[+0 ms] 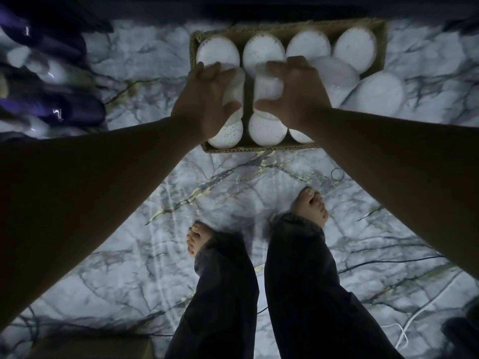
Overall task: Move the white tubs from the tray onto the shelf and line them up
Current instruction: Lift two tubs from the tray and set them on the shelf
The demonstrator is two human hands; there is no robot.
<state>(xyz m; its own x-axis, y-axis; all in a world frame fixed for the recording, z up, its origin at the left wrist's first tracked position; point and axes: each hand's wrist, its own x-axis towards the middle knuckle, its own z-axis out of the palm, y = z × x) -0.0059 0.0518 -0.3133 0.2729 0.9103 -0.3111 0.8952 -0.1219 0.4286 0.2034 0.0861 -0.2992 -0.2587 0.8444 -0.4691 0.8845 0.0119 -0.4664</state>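
Currently both hands grasp one white tub each, apparently lifted, above the cardboard tray (199, 38) at upper centre: left hand (204, 99) holds left tub (234, 89), right hand (293, 92) holds right tub (267, 85); remaining tubs (261, 51) fill the tray on the marble floor (233, 182)

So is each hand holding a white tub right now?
Yes, the left hand grips one white tub and the right hand grips another tub, both over the cardboard tray.
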